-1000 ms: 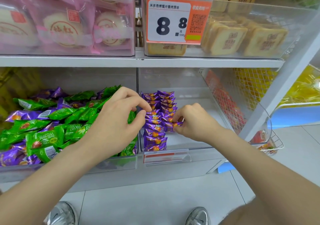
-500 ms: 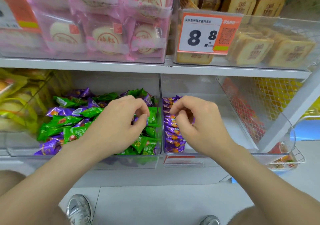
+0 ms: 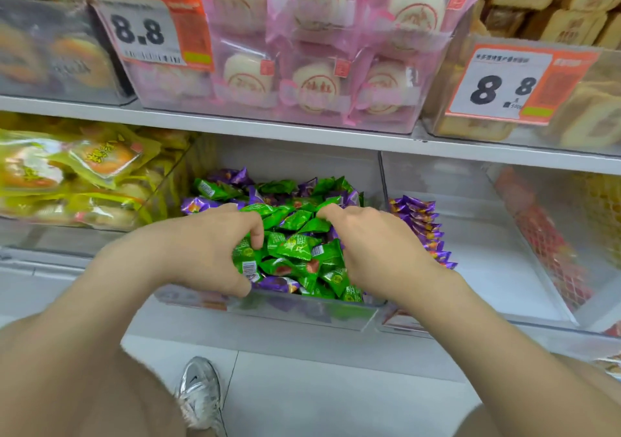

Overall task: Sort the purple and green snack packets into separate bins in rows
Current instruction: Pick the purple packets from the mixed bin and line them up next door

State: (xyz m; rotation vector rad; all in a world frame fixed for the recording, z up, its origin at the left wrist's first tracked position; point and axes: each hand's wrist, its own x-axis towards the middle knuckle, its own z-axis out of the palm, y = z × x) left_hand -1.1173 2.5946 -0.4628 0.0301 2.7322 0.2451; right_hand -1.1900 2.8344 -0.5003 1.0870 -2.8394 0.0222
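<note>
A clear bin [image 3: 302, 314] on the lower shelf holds a mixed heap of green packets [image 3: 297, 247] and purple packets [image 3: 275, 283]. My left hand [image 3: 205, 248] is in the heap's left side, with thumb and curled fingers round a green packet [image 3: 248, 258]. My right hand [image 3: 379, 248] lies on the heap's right side, fingers curled down among the packets. What they hold is hidden. In the clear bin to the right [image 3: 504, 319], a row of purple packets [image 3: 423, 225] runs along the left wall.
Yellow snack bags [image 3: 67, 174] fill the bin to the left. Pink-wrapped cakes [image 3: 316, 84] and price tags [image 3: 504, 84] sit on the shelf above. A red mesh bag [image 3: 551, 245] leans at the right. My shoe [image 3: 200, 393] is on the tiled floor.
My right hand has moved left from the purple row into the mixed bin. My left hand has dug deeper into the green packets. The view has shifted left and closer.
</note>
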